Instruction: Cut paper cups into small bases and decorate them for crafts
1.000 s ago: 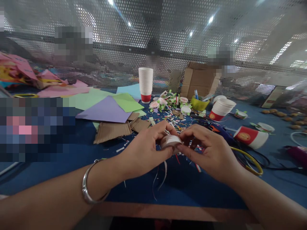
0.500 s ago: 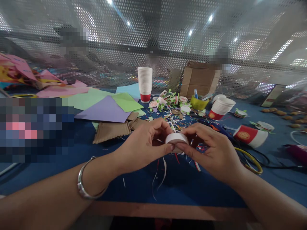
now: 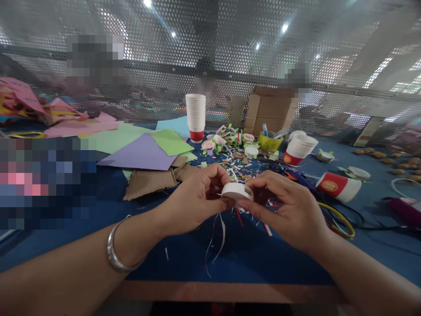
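Between my two hands, above the blue table, is a short round white paper piece (image 3: 234,189) that looks like a cut-off paper cup base. My left hand (image 3: 200,199) pinches its left side with thumb and fingertips. My right hand (image 3: 281,197) grips its right side in the same manner, the thumb near the lower edge. A small brownish spot or opening shows at the piece's right side. Colourful paper scraps (image 3: 238,171) lie behind the hands, and thin curled strips (image 3: 222,232) lie below them.
Behind stand a stack of paper cups (image 3: 196,116), a heap of small paper crafts (image 3: 230,138) and a yellow-green container (image 3: 270,142). Coloured paper (image 3: 140,151) and cardboard (image 3: 149,183) lie left. A tipped red-and-white cup (image 3: 338,186), cables and a yellow ring (image 3: 344,226) lie right.
The white paper piece has turned a little in my fingers, so its right side shows a brownish spot. The whole view has shifted slightly. Both hands keep their hold.
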Available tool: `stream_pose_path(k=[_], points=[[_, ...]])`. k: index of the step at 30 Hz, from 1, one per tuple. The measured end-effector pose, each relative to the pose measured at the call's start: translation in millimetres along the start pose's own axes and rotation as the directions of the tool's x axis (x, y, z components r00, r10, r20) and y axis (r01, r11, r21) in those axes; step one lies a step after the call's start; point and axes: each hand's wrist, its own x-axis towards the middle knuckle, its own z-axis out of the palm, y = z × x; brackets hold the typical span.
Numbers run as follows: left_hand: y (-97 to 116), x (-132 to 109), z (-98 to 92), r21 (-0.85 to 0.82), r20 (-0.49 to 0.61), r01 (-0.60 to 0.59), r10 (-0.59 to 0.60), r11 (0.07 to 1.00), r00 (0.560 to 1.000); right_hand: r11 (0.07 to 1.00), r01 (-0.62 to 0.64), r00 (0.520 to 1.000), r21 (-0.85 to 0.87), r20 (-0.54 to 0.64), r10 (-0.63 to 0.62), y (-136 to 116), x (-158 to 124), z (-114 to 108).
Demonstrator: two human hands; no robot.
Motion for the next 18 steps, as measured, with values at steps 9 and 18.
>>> stream_pose_path(k=[9, 18], points=[[2.2, -5.8, -2.0, 0.281, 0.055, -0.214, 0.207, 0.936, 0.977, 1.0, 0.024, 0.999, -0.018, 0.026, -0.024, 0.3, -1.4, -0.2], [5.7, -3.2, -1.6, 0.178, -0.013, -0.167, 0.172, 0.97, 0.985, 1.0, 0.011, 1.0, -0.009, 0.007, -0.011, -0.3, 0.3, -1.6]])
